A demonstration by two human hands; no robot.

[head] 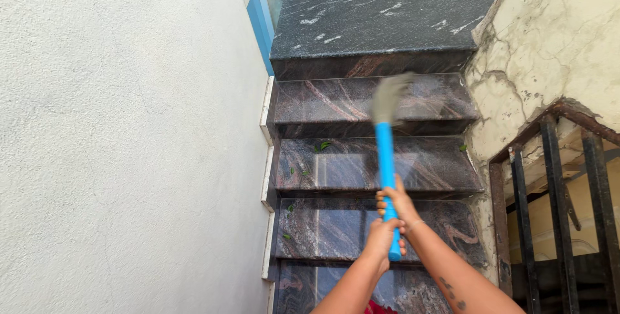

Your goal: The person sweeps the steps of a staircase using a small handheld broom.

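Both hands are closed around the blue broom handle [386, 172] — the left hand [381, 240] low near its end, the right hand [395, 201] just above. The grey bristle head [389, 98], blurred, is over an upper granite step [336, 101]. Short strokes from the wall side outward would best catch the green leaves [321, 146] on the steps between the white wall [129, 127] and the rusty railing [555, 211].
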